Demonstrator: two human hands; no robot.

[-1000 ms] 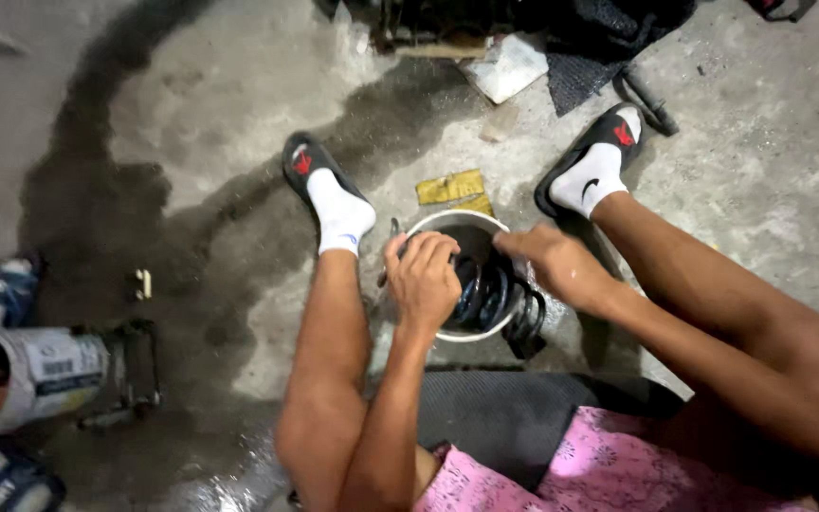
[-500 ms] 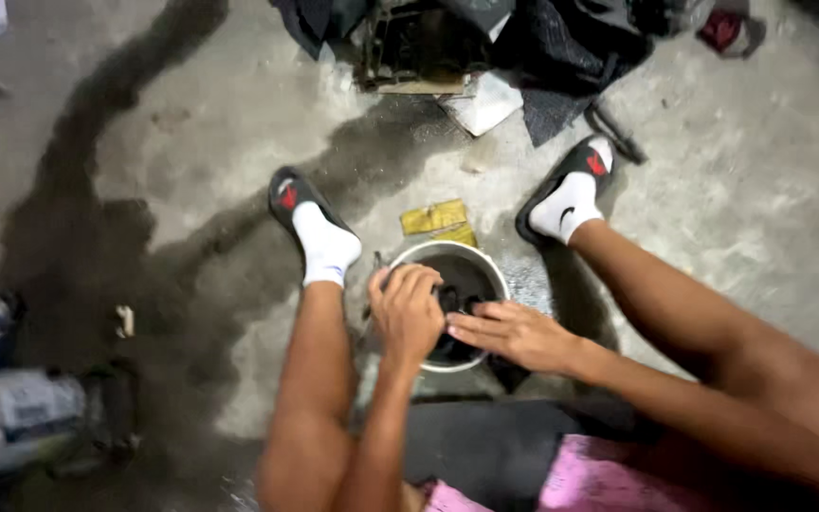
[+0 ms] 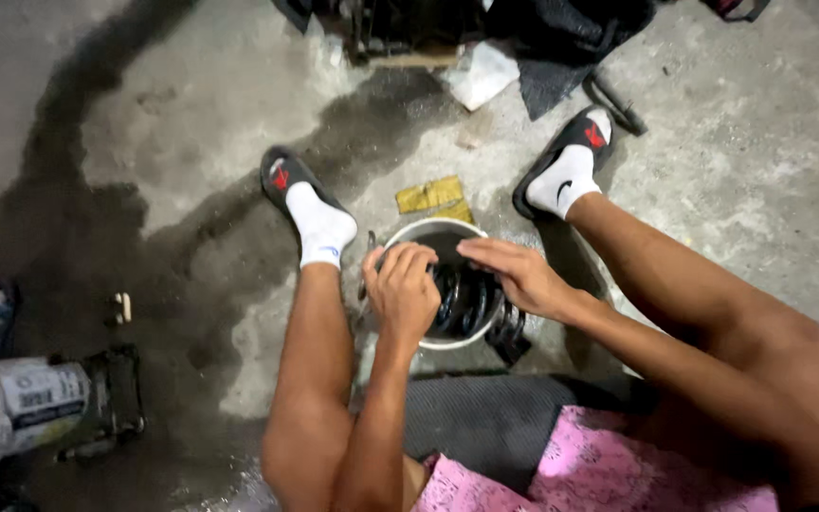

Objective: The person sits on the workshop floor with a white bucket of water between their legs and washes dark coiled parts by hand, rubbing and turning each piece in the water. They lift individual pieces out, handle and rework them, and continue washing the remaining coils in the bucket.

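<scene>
A round metal bowl (image 3: 433, 230) stands on the concrete floor between my two feet. Inside it lies a black coil spring (image 3: 466, 299), with its lower end sticking out past the rim at the right. My left hand (image 3: 403, 289) curls over the bowl's left rim and grips the spring's coils. My right hand (image 3: 516, 272) rests flat, fingers stretched to the left, on top of the spring. Both feet wear white socks and black slides.
A folded yellow rag (image 3: 436, 196) lies just beyond the bowl. Dark clothing and machine parts (image 3: 485, 28) pile at the top. At the left edge is another person's leg (image 3: 21, 403) beside a small metal part (image 3: 106, 398). Wet dark stains cross the floor.
My right hand has slid from the bowl's right side up onto the top of the spring. My left hand stays on the left rim. The camera moved closer.
</scene>
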